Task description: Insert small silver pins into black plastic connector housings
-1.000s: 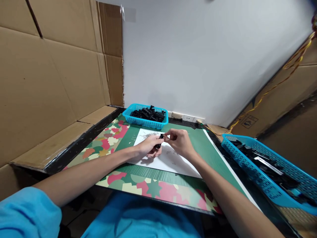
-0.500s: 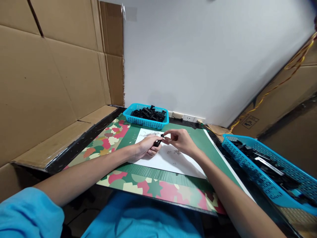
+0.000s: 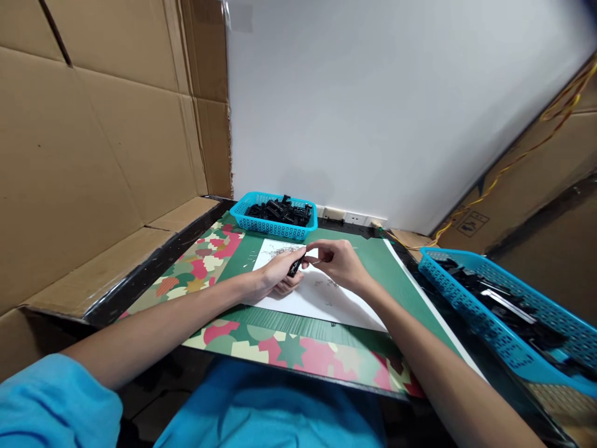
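A black part [image 3: 295,266] sits in the left hand [image 3: 280,274], tilted, its upper end poking out between thumb and curled fingers, which close firmly around it. Just to that hand's right, the right hand [image 3: 342,261] arches with fingers bent and nearly together, its fingertips at the part's upper end; a thin pale sliver [image 3: 317,262] shows by them, too small to identify, and whether they grip it cannot be told. Beneath both hands lies white paper [image 3: 289,303], with small metal bits [image 3: 282,251] heaped just beyond the left hand. A blue basket [image 3: 270,226] of black pieces stands farther beyond it.
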The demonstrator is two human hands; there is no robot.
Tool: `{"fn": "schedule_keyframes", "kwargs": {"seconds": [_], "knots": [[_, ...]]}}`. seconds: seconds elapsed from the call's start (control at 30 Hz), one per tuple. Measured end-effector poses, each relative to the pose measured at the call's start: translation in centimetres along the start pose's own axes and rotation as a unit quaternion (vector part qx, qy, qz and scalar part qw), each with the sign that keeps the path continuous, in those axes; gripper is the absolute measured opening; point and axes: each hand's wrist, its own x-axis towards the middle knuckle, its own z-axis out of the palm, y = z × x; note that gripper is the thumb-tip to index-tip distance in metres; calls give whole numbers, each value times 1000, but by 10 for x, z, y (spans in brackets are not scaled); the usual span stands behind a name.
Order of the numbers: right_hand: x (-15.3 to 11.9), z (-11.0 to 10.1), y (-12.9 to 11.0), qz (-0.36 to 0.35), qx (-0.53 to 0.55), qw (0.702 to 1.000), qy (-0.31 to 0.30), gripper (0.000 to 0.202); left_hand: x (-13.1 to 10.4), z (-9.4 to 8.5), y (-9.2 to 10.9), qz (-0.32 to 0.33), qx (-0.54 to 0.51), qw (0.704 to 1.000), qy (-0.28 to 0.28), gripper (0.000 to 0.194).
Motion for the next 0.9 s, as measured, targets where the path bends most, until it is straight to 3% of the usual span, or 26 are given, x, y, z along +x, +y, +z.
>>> {"fn": "schedule_keyframes", "kwargs": {"seconds": [0.47, 0.77, 0.9], "knots": [[2, -7, -1, 8, 31, 999, -1, 38, 1, -1, -1, 31, 9, 999, -5, 49], [7, -15, 0, -11, 45, 998, 44, 45, 1, -1, -3, 35, 2, 999, 3, 45], [7, -12, 4, -38, -3, 997, 69, 43, 0, -3, -1, 11, -23, 1000, 0, 42]]}}
